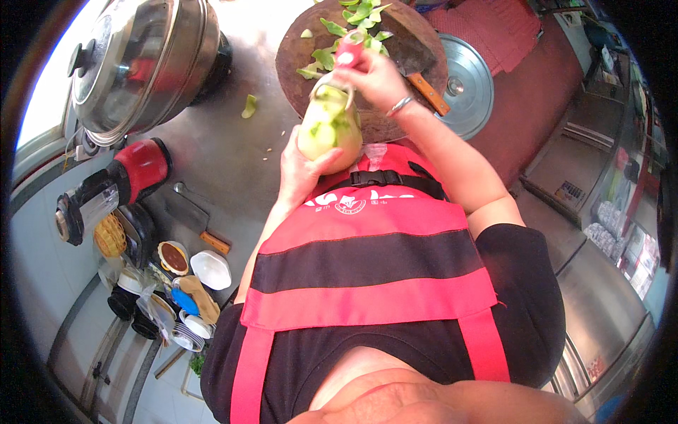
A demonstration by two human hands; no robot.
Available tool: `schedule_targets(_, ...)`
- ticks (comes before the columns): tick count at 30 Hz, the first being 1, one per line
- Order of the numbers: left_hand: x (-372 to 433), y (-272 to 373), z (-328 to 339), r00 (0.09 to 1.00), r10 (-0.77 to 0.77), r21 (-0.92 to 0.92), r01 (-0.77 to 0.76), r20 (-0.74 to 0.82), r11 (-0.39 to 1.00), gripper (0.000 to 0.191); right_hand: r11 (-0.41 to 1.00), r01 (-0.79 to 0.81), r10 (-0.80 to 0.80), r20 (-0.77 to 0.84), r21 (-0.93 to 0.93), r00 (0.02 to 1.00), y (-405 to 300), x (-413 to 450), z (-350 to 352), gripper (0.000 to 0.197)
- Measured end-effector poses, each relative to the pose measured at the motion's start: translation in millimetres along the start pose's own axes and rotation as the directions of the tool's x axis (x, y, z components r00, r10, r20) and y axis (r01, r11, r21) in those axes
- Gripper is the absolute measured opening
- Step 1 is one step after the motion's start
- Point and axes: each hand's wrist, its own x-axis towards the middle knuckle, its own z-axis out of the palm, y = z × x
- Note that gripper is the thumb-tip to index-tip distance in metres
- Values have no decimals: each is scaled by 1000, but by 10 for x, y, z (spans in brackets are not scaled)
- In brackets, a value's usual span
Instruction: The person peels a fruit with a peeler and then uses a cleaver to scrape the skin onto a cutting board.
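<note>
My left hand (299, 169) cups the lower end of a pale, largely peeled fruit or gourd (328, 132), which has green patches around its upper part. My right hand (373, 77) grips the red handle of a peeler (348, 53), its looped end at the top of the fruit and somewhat blurred. Beyond both hands, green peelings (331, 55) lie scattered on a round wooden chopping board (302, 32). A cleaver (429, 94) with a wooden handle rests on the board's right side, its handle reaching over the edge. One loose peel piece (249, 106) lies on the metal counter.
A large lidded metal pot (153, 69) stands at the upper left, above a red and black appliance (140, 169). Another wood-handled blade (212, 241) lies near bowls (211, 269) at lower left. A round metal lid (471, 79) sits right of the board, beside a red cloth (487, 32).
</note>
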Motion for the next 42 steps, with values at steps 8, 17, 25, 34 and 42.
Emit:
schedule_targets(8, 2, 46, -123, 993, -115, -152, 114, 5, 982, 54, 979, 197, -173, -290, 55, 941, 79, -57, -387, 35)
schedule_targets(17, 122, -136, -252, 998, -8, -62, 12, 60, 998, 63, 968, 62, -126, 255, 244, 959, -219, -527, 301, 41)
schedule_targets(25, 127, -108, -224, 998, -68, 1, 68, 20, 998, 62, 943, -20, -40, 172, 332, 984, 55, -180, 203, 31)
schedule_targets(34, 42, -245, -309, 996, -91, -92, 88, -21, 992, 55, 974, 207, -191, -159, 92, 969, 318, 251, -392, 33)
schedule_targets(42, 104, -183, -297, 995, -53, -114, 62, 81, 992, 67, 928, -37, -137, 430, 371, 892, -211, -290, 237, 41)
